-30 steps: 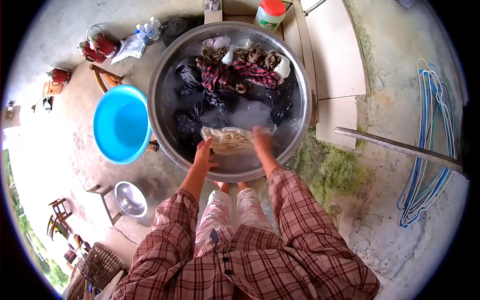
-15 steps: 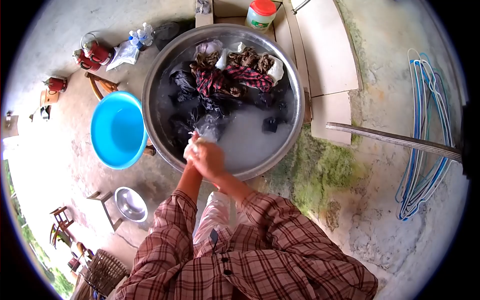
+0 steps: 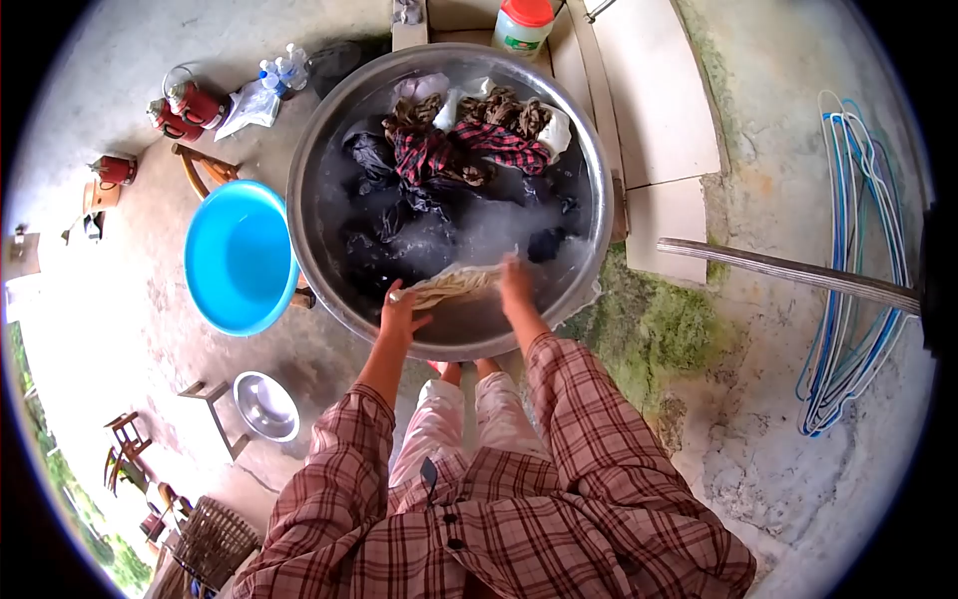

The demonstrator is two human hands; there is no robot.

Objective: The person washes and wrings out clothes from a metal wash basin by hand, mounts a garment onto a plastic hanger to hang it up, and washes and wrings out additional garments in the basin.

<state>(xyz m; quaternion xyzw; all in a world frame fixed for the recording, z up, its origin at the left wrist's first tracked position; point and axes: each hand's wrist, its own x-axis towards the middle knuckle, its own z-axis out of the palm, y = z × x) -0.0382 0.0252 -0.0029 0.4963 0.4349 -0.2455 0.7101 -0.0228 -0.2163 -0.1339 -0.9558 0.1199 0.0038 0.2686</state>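
Observation:
A cream cloth [image 3: 454, 288] is stretched between my hands, low over the near part of a large metal basin [image 3: 298, 200]. My left hand [image 3: 397, 311] grips its left end, with the thumb sticking out. The right end is in my right hand [image 3: 515, 286], which is slightly blurred. Cloudy water fills the basin. Dark clothes [image 3: 369, 165] lie in it on the left, and red-and-black checked cloth [image 3: 504, 148] is heaped at the far side with brown and white pieces.
A blue basin [image 3: 238, 262] stands left of the metal one, near a small metal bowl [image 3: 265, 407]. Behind is a red-lidded tub [image 3: 523, 28]. A ridged pole [image 3: 788, 277] juts in from the right, crossing a bundle of hangers [image 3: 848, 299].
My hands were pressed together around the bunched cloth at the basin's near edge. They have moved apart, my right hand to the right, and the cloth now spans the gap.

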